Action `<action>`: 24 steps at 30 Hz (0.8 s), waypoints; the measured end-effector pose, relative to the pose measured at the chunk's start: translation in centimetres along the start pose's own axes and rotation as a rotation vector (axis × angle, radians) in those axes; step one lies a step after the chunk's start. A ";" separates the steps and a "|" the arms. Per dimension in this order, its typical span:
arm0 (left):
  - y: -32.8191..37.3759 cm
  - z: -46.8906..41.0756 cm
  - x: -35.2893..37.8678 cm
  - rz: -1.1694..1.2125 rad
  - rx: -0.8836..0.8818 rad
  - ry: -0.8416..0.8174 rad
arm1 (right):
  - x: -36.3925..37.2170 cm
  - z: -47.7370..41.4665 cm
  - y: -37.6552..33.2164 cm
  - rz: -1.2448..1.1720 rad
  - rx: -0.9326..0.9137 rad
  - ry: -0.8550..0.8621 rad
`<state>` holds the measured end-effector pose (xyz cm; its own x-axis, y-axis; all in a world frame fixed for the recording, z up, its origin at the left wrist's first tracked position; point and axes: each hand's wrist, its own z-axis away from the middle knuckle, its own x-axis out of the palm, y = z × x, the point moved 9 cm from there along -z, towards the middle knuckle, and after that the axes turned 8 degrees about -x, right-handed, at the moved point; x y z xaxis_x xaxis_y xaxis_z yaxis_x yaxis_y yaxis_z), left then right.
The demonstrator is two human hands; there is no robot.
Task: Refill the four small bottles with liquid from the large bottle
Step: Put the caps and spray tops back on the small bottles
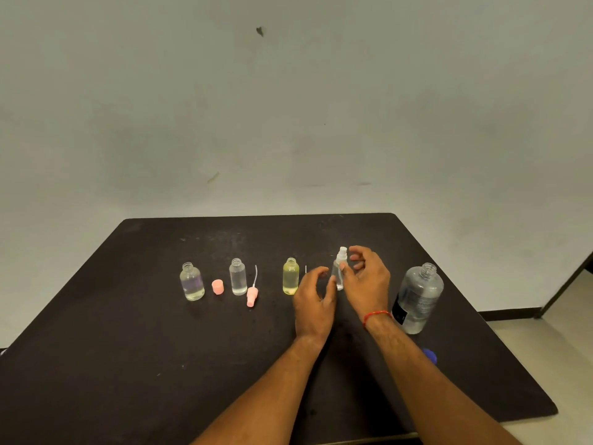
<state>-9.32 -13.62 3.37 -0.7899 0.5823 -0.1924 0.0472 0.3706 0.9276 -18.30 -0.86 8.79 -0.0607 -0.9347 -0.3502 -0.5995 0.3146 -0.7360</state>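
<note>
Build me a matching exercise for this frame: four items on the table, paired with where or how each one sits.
Items:
1 yellow bottle
2 large bottle
3 pink spray head
4 white-topped bottle

States:
A lying on its side
B between the left hand and right hand
C uncapped, far right
D uncapped, just left of both hands

Pairs: 1-D, 2-C, 3-A, 4-B

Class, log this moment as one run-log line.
left hand, right hand: around capped spray bottle, grip unclear | other small bottles: uncapped | large bottle: uncapped, upright
</note>
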 end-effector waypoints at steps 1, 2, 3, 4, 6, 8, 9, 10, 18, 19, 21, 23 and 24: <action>0.1 0.4 -0.7 0.022 0.014 0.023 | -0.1 0.5 -0.4 -0.007 -0.015 0.010; 0.1 0.7 -1.3 0.041 0.020 0.047 | 0.0 0.9 -0.6 -0.010 -0.024 0.010; 0.1 0.9 -2.2 0.062 0.024 0.072 | 0.3 1.4 -0.8 -0.012 -0.029 -0.001; -0.1 1.0 -3.0 0.080 0.019 0.097 | 0.7 1.9 -1.0 -0.015 -0.030 -0.017; -0.6 1.1 -4.8 0.100 0.006 0.143 | 2.0 2.8 -1.1 -0.021 -0.020 -0.068; -1.2 0.8 -6.5 0.098 -0.020 0.185 | 3.4 3.7 -1.0 -0.012 0.000 -0.120; -1.6 0.5 -7.3 0.092 -0.040 0.207 | 4.1 4.0 -1.0 0.002 0.009 -0.143; -2.2 0.1 -8.0 0.078 -0.062 0.227 | 4.7 4.3 -0.9 0.023 0.015 -0.163; -4.4 -2.2 -7.9 -0.068 -0.161 0.133 | 7.8 5.4 -0.6 0.200 0.004 -0.300; -4.5 -2.4 -7.6 -0.077 -0.174 0.106 | 8.0 5.3 -0.6 0.222 0.012 -0.308; -4.6 -2.8 -7.1 -0.095 -0.196 0.061 | 8.5 4.9 -0.3 0.266 0.025 -0.330; -4.7 -3.3 -6.7 -0.111 -0.203 0.034 | 8.9 4.6 -0.2 0.302 0.029 -0.340; -4.8 -3.5 -6.5 -0.117 -0.207 0.024 | 9.1 4.4 0.0 0.313 0.032 -0.339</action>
<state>-6.60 -21.70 1.27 -0.7970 0.5259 -0.2970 -0.1699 0.2767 0.9458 -15.29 -8.64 3.05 0.0324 -0.6888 -0.7242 -0.5689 0.5830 -0.5800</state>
